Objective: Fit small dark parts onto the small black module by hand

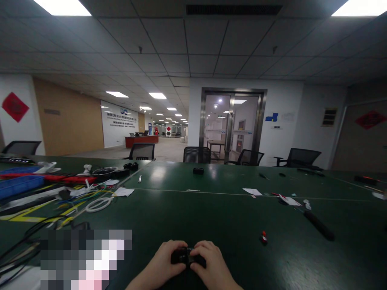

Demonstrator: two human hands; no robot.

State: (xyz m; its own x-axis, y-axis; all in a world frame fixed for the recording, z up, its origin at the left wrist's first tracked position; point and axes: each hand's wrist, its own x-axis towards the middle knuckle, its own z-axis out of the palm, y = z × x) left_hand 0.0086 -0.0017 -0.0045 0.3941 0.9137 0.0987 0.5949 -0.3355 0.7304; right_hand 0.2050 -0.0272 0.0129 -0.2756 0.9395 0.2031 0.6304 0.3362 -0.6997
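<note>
Both hands meet low in the middle of the head view, just over the green table (pixel 169 217). Between them is a small black object (pixel 184 256) with a few shiny spots; its exact kind is not clear. My left hand (pixel 165 259) closes on its left end, thumb below and fingers above. On the other end, my right hand (pixel 211 259) pinches it between thumb and fingers. The fingers cover much of the object. To the right of my hands, a small red and white item (pixel 264 237) lies on the table.
Cables (pixel 98 204), blue trays (pixel 21 186) and red bars crowd the left side. A small black box (pixel 198 170) stands further back. Papers (pixel 252 191) and a long black handle-like piece (pixel 319 225) lie to the right. Chairs (pixel 197 154) line the far edge.
</note>
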